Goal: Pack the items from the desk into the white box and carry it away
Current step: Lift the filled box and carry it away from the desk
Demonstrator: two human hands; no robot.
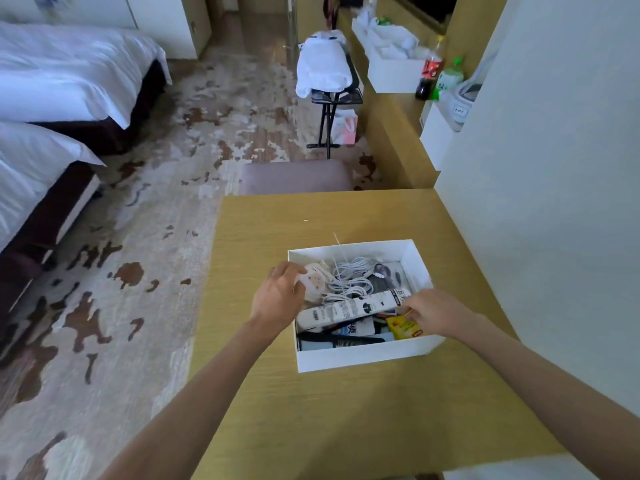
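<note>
The white box (360, 356) sits on the wooden desk (263, 230), full of items. Inside lie coiled white cables (349, 275), a white remote (349, 308) laid across, a black comb (341, 341), a yellow packet (401, 329) and a round white pouch (313, 282). My left hand (278, 294) rests over the box's left wall, fingers touching the round pouch. My right hand (431, 311) reaches into the right side, fingertips on the yellow packet beside the remote's end. Whether either hand grips anything is unclear.
A padded stool (298, 176) stands behind the desk. A white wall (540, 202) closes the right side. Two beds (52, 98) line the left, patterned carpet (145, 209) between. Farther back stand a folding rack with white laundry (323, 67), another white box (394, 72) and bottles (433, 67).
</note>
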